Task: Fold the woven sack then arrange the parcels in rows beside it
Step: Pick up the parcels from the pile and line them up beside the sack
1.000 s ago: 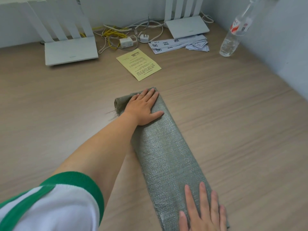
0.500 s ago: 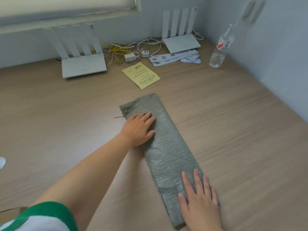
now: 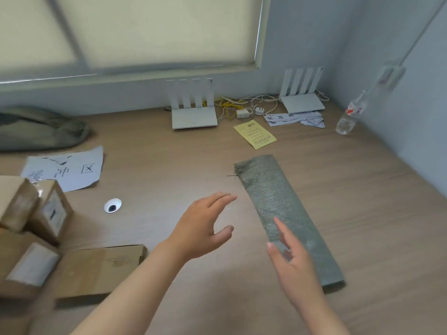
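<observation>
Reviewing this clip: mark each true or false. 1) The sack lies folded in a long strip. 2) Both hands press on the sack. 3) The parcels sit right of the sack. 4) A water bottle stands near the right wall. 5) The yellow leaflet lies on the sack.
1) True: the sack is a long folded strip.
2) False: the left hand is open beside it, touching nothing; the right hand is open over the near end, contact unclear.
3) False: the parcels sit far left.
4) True: the bottle stands there.
5) False: the leaflet lies beyond it, apart.
</observation>
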Action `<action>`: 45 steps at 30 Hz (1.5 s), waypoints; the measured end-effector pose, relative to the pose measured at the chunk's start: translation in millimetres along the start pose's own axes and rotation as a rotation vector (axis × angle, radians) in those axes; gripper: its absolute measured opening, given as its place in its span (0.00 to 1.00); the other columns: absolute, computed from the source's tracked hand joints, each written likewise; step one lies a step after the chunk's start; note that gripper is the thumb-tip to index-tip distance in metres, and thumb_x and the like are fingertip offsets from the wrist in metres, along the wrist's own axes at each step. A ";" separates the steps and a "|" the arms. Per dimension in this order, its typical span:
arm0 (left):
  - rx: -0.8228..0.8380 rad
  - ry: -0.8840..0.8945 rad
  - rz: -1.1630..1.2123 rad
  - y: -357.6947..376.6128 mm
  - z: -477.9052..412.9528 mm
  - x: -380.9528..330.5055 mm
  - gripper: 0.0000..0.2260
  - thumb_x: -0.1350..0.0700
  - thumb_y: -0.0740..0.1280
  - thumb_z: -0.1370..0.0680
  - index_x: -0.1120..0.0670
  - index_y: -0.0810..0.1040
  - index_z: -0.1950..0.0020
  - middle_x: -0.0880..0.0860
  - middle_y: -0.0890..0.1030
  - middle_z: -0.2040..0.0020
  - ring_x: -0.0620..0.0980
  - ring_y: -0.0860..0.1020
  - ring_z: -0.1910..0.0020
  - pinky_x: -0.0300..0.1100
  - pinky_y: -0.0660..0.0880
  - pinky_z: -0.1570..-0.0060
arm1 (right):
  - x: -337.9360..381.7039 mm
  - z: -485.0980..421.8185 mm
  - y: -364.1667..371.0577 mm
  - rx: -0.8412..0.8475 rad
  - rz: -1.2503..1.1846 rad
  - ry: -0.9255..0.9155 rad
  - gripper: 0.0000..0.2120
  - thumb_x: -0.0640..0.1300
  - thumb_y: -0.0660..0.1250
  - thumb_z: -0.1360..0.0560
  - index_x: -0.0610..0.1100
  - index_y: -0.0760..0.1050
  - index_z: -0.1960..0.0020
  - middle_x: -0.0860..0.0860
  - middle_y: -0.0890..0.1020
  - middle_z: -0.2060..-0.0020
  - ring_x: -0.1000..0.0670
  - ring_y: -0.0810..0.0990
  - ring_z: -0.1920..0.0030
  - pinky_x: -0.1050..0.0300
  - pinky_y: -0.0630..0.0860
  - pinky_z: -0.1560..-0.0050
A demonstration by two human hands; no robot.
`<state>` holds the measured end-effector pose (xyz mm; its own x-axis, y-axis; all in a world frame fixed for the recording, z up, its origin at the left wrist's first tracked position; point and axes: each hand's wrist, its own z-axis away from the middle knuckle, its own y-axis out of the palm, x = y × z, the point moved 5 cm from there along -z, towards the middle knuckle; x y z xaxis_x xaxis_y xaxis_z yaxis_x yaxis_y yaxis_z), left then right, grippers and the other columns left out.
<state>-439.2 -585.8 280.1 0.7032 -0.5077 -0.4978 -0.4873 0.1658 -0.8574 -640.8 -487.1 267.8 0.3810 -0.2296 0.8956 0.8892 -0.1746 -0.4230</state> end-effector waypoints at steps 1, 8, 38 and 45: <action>-0.029 -0.039 0.025 -15.8 18.2 3.6 0.29 0.42 0.62 0.24 0.45 0.66 0.23 0.42 0.69 0.25 0.44 0.67 0.26 0.40 0.63 0.30 | 10.5 8.6 9.8 0.018 -0.015 -0.003 0.26 0.45 0.68 0.22 0.68 0.68 0.31 0.65 0.71 0.30 0.64 0.69 0.30 0.53 0.67 0.27; -0.205 -0.301 0.081 -104.5 171.2 60.8 0.28 0.41 0.63 0.24 0.39 0.63 0.24 0.35 0.68 0.29 0.37 0.68 0.32 0.41 0.65 0.32 | 82.6 63.4 95.9 0.175 -0.073 -0.015 0.26 0.40 0.67 0.22 0.59 0.69 0.28 0.58 0.74 0.31 0.58 0.72 0.32 0.50 0.69 0.29; -0.218 -1.083 0.527 -75.7 328.4 211.6 0.23 0.39 0.67 0.27 0.27 0.66 0.33 0.40 0.70 0.31 0.48 0.69 0.32 0.50 0.68 0.34 | 71.5 113.5 311.4 0.434 -0.070 0.253 0.30 0.38 0.64 0.22 0.61 0.62 0.25 0.63 0.70 0.39 0.50 0.70 0.29 0.55 0.66 0.31; -0.188 -1.199 0.689 -45.7 317.3 234.9 0.25 0.52 0.68 0.21 0.46 0.66 0.26 0.47 0.70 0.30 0.51 0.69 0.30 0.48 0.67 0.33 | 53.2 99.3 335.8 0.449 -0.189 0.365 0.30 0.32 0.61 0.21 0.50 0.59 0.23 0.63 0.76 0.45 0.68 0.72 0.52 0.62 0.65 0.42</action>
<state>-87.5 -444.4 160.8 0.2591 0.6692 -0.6965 -0.9068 -0.0798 -0.4140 -296.7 -462.9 187.0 0.1653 -0.5616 0.8107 0.9832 0.1581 -0.0909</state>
